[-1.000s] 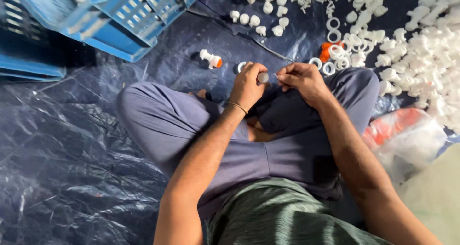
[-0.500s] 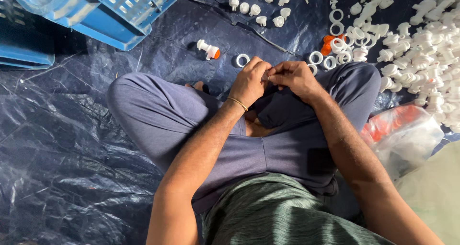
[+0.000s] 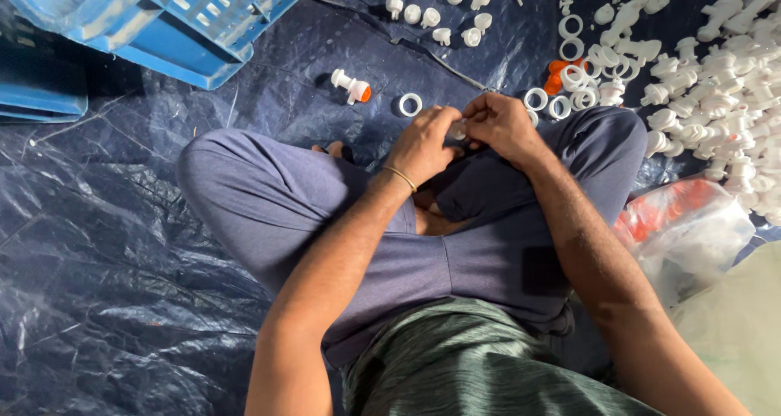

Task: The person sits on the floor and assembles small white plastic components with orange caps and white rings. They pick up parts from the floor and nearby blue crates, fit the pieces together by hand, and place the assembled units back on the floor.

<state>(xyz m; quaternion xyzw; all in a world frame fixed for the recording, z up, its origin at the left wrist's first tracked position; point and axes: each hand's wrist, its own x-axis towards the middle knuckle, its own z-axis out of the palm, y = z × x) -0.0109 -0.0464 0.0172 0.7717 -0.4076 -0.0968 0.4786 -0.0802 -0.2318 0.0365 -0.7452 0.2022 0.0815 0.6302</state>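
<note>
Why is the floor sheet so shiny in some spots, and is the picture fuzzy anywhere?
Head view: light glares off the wrinkles of the dark plastic sheet; the left hand and right hand look sharp, closed together on a small white part; the white parts pile looks washed out and soft at the edge.

Small white part is mostly buried between both hands; blue crate at upper left is cropped off.
</note>
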